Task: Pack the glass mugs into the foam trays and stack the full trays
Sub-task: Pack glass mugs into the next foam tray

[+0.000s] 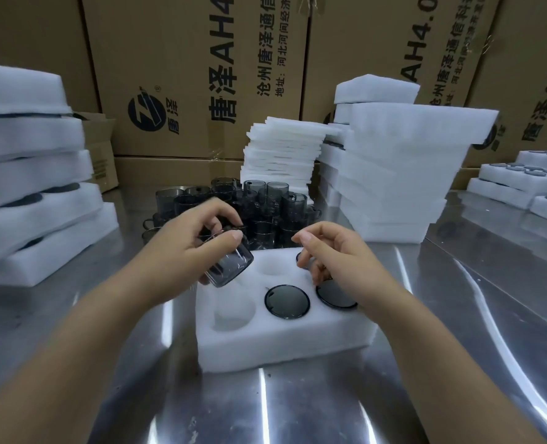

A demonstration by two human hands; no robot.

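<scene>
A white foam tray [285,341] lies on the steel table in front of me. Dark glass mugs sit base-up in its near middle hole [286,301] and near right hole [334,294]; another shows in the far right hole, mostly behind my right hand. The near left hole [233,312] and far middle hole [270,269] hold nothing. My left hand [198,238] grips a smoky glass mug [230,267], tilted over the tray's left side. My right hand [333,251] hovers over the tray's right side with loosely curled fingers, holding nothing. A cluster of loose mugs [249,203] stands behind the tray.
Stacked filled foam trays [31,174] stand at the left. A pile of foam sheets [281,152] and a tall stack of foam trays [400,174] stand behind and right. More filled trays [522,181] lie at the far right. Cardboard boxes [188,75] wall the back.
</scene>
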